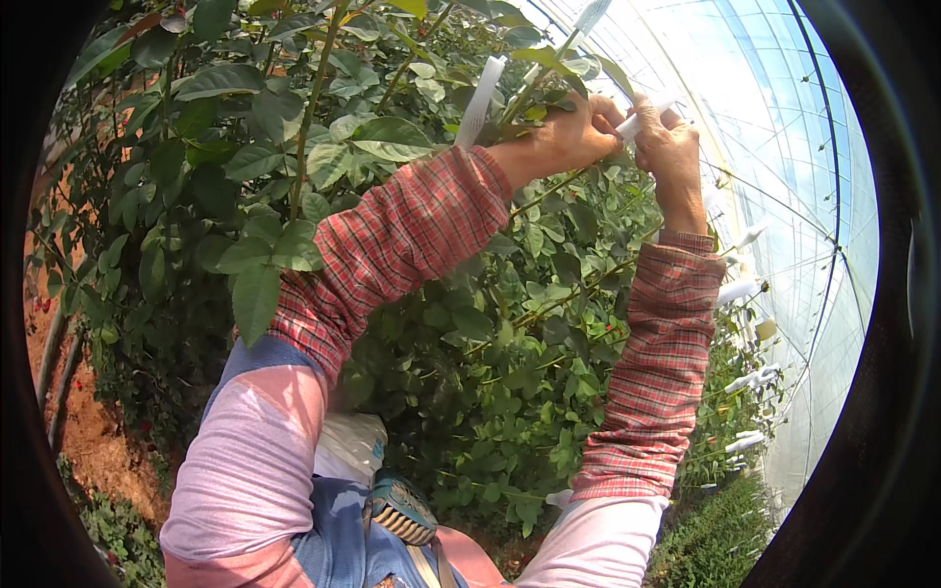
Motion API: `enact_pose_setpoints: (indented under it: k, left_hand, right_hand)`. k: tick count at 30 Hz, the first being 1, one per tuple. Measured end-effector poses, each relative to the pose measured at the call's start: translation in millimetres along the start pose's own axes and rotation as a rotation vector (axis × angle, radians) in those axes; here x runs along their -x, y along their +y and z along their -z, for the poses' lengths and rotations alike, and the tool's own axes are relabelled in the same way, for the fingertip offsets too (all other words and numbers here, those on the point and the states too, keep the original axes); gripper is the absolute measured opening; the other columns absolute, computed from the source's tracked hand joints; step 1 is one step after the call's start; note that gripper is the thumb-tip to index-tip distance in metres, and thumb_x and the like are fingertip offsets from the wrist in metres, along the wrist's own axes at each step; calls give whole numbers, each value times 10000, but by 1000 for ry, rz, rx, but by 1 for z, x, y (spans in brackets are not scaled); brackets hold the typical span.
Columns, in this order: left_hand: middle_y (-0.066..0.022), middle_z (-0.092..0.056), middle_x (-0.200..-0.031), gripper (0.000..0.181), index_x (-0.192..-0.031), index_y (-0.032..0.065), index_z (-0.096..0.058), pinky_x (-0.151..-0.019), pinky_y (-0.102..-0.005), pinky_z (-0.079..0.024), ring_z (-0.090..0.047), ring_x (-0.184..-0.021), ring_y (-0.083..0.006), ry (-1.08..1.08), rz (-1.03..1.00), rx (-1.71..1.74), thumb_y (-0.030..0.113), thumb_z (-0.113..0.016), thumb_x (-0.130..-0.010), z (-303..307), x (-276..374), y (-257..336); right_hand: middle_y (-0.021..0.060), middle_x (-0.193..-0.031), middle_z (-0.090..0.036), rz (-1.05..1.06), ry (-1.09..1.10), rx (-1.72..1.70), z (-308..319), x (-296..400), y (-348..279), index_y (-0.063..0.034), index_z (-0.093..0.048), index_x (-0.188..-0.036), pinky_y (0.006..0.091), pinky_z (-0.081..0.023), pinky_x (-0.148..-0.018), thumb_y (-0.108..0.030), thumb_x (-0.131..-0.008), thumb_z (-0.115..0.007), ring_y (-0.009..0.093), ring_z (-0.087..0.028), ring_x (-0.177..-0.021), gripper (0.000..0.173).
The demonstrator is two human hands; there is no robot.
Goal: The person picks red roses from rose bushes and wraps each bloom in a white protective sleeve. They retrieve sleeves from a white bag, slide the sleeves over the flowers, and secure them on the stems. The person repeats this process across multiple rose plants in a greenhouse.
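Observation:
My left hand (570, 138) and my right hand (665, 143) are raised together among the tops of rose plants. Between their fingertips is a small white mesh sleeve (632, 128), pinched from both sides. A flower bud inside it cannot be made out. Close to my left wrist stands another white mesh sleeve (481, 101), upright among the leaves. A leafy rose stem (526, 95) passes just behind my left hand, with a further white sleeve (591, 16) at its upper end.
Dense rose foliage (470, 331) fills the space below my arms. More sleeved buds (737, 290) line the right side, beside the greenhouse's plastic film wall (794, 184). A plastic bag (353, 445) and a teal ribbed object (403, 507) hang at my waist. Pipes (62, 367) run along the soil.

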State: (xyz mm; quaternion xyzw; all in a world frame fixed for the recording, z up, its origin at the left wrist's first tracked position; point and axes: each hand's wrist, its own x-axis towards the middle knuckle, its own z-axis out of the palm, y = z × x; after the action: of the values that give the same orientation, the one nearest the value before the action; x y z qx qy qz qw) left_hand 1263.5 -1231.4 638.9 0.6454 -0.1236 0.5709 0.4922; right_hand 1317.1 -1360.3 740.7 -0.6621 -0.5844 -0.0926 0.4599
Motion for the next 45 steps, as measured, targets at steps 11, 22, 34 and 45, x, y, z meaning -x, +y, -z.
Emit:
enact_pose_setpoints:
  k: [11, 22, 34, 45]
  left_hand:
    - [-141, -702, -1116, 346, -1192, -43, -589, -922, -322, -564, -692, -1112, -231, 174, -25, -233, 90, -724, -903, -15, 22, 22]
    - [-251, -429, -1519, 519, -1461, -62, -420, -1219, -409, -302, -389, -1462, -289, 383, -504, -1222, 126, -549, -995, -38, 51, 6]
    - [-209, -647, -1300, 597, -1446, -41, -462, -978, -350, -525, -640, -1174, -238, -4, 209, -363, 264, -654, -971, -96, 99, 58]
    - [-16, -734, -898, 202, -1081, 4, -727, -713, -227, -517, -631, -794, -39, -16, 114, -145, 148, -731, -939, -123, 117, 66]
  right_hand:
    - [87, -695, -696, 201, -55, 122, 28, 35, -18, 79, -704, -1066, 207, -471, -492, -360, -869, -807, 85, -623, -553, 492]
    - [8, -609, -573, 89, -82, 234, 88, 60, -13, 52, -711, -1141, 235, -457, -478, -713, -831, -708, 81, -562, -526, 826]
    - [-26, -632, -559, 135, -244, 1, 106, 80, 0, -13, -706, -998, 223, -397, -485, -330, -966, -688, 53, -497, -512, 320]
    - [-3, -669, -602, 40, -89, -237, 133, 104, 24, 37, -664, -1055, 210, -410, -467, -199, -1028, -601, 58, -494, -482, 246]
